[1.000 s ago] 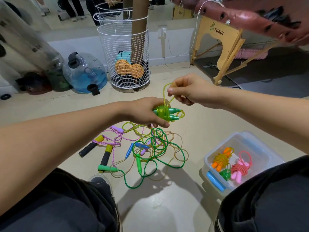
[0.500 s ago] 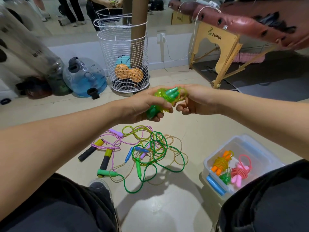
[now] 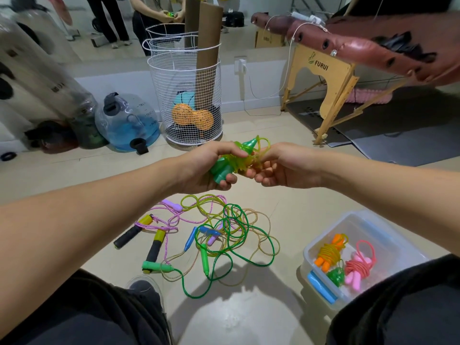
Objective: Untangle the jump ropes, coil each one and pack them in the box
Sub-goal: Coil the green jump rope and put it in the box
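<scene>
Near my knees, the clear box (image 3: 353, 227) on the floor at my right has three coiled ropes inside. In front of it lies the tangle of ropes (image 3: 219, 235). Above them my left hand (image 3: 211, 168) is curled around the green handles of the coiled green rope (image 3: 239, 160), and my right hand (image 3: 281, 168) pinches its yellow-green cord. Beyond stands a wire basket (image 3: 184, 95).
</scene>
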